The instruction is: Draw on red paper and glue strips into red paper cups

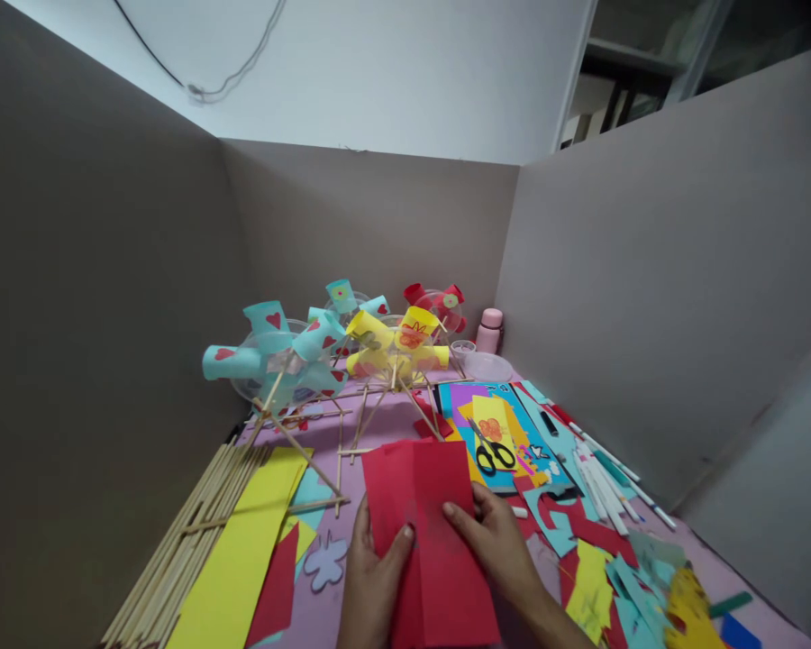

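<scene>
Red paper (pixel 446 559), with a lengthwise line down its middle, is held up in front of me. My left hand (pixel 378 572) grips its left side, thumb on the front and fingers behind. My right hand (pixel 496 541) pinches the right edge the same way. How many sheets there are I cannot tell. Just left of my left hand lies a pale purple butterfly cutout (pixel 325 562). Beyond the paper rest black-handled scissors (pixel 492 451) on a yellow card with an orange flower.
Paper pinwheels on stick stands, blue (pixel 270 347), yellow (pixel 397 342) and red (pixel 439 306), stand at the back. Wooden sticks (pixel 189 532) and yellow paper (pixel 243 559) lie left. Markers (pixel 601 487) and paper scraps (pixel 632 586) cover the right. A pink bottle (pixel 490 332) stands behind. Grey partitions (pixel 371 216) enclose the table.
</scene>
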Demonstrator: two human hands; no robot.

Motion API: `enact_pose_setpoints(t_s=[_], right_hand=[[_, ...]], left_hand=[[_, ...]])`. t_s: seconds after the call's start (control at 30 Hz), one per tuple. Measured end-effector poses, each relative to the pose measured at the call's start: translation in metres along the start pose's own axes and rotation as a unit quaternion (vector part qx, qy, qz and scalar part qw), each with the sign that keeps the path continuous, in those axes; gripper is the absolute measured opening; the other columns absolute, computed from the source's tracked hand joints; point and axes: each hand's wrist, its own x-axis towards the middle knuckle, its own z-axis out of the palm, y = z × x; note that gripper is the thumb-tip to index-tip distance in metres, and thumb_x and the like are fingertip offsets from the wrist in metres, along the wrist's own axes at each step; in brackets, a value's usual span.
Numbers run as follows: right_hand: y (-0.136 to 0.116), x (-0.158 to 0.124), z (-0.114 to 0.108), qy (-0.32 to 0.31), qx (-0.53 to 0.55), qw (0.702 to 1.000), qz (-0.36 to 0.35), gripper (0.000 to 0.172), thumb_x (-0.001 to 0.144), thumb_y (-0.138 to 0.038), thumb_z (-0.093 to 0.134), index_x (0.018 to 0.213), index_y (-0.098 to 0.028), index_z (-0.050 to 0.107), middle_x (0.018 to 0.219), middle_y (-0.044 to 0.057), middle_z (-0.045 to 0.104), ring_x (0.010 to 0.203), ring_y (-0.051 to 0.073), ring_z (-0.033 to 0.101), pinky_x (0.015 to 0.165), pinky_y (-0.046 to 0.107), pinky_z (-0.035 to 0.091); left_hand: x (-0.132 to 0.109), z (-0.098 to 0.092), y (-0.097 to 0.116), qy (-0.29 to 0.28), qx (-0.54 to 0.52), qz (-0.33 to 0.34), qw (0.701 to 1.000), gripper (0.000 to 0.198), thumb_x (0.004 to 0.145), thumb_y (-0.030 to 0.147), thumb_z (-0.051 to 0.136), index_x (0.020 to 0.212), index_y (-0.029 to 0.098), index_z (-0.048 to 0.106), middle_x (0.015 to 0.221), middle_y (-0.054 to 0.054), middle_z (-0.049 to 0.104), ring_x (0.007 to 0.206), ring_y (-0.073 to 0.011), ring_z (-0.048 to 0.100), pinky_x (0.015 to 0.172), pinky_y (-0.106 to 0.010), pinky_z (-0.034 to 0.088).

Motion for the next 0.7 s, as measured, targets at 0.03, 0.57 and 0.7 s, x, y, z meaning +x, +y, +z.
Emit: enact_pose_setpoints(t_s=[0.03,0.57,0.7], right_hand=[[0.001,0.000,0.000,-0.002,-0.012,1.000,-0.001,0.036,0.073,-0.044,0.072,0.094,-0.015,0.067,0.087,0.009,0.073,0.081,0.027,0.067,0.074,0.039,0.052],[0.012,-0.012,0.001,-0.185,-0.507,0.841,-0.042,0.053,0.051,-0.035,0.087,0.095,-0.015,0.066,0.109,0.012,0.061,0.103,0.029,0.053,0.094,0.039,0.039],[0.001,-0.005,-0.016,-0.177,-0.461,0.869,-0.016,0.013,0.066,-0.018,0.073,0.078,-0.017,0.067,0.089,0.009,0.070,0.086,0.027,0.062,0.079,0.036,0.045]], left_hand=[[0.000,0.000,-0.001,-0.014,-0.002,-0.003,1.000,0.065,0.061,0.035,0.078,0.118,0.018,0.052,0.114,-0.014,0.067,0.106,-0.0311,0.063,0.082,-0.036,0.054],[0.004,-0.017,0.047,0.244,0.019,0.216,0.945,0.063,0.073,0.033,0.072,0.130,0.026,0.046,0.119,-0.008,0.063,0.099,-0.0238,0.064,0.083,-0.035,0.054],[0.007,-0.021,0.050,0.282,0.024,0.230,0.931,0.065,0.072,0.034,0.074,0.130,0.025,0.046,0.119,-0.009,0.063,0.103,-0.0250,0.062,0.093,-0.041,0.049]])
